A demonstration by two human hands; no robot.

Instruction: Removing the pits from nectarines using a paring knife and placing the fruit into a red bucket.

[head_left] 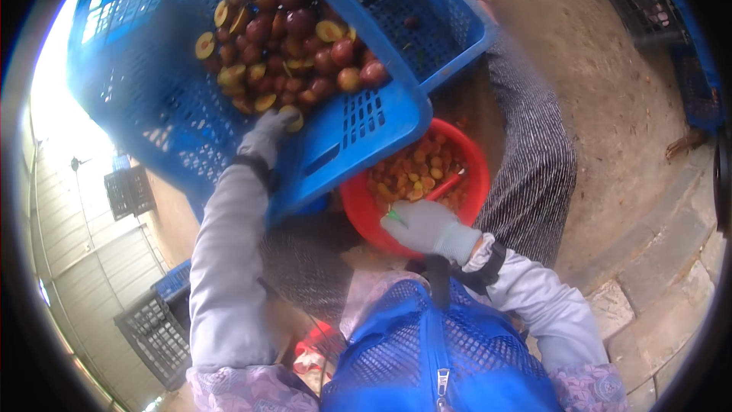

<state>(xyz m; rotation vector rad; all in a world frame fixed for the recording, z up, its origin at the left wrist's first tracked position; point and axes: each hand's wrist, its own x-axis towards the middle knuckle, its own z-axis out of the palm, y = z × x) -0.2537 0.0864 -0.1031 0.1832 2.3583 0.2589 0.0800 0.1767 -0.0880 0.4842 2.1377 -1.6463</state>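
1. Fruit (pixel 297 27), red-skinned, whole and halved with yellow cut faces, lies heaped inside a large blue crate (pixel 381 133). Crate sits at upper left of the view, looks tilted; walls slotted and perforated.
2. Left hand (pixel 267 136), grey-gloved, reaches over the crate's near side to the lower edge of the heap. Fingers bent, in contact with one fruit half (pixel 293 121), cut face showing. Cannot tell whether the half is gripped or only touched.
3. Right hand (pixel 422 227), also grey-gloved, is over the near side of a red basin (pixel 476 210). Fingers curled; a small green item (pixel 394 216) shows at the fingertips. Cannot tell how firmly it is held.
4. Basin contents: many small orange-yellow fruit pieces (pixel 419 166). A red bar-like object (pixel 447 187) extends over them, just beyond the right hand; its link to the hand is unclear.
5. Basin stands just beside the large crate's near corner, next to a dark patterned trouser leg (pixel 537 156).
6. Second blue crate (pixel 461 61) lies behind and to the right of the first, a few bits inside.
7. Person wears a blue mesh garment (pixel 389 343) and dark wristbands. Dark crate (pixel 156 336) at lower left; brown floor (pixel 602 145) at right.
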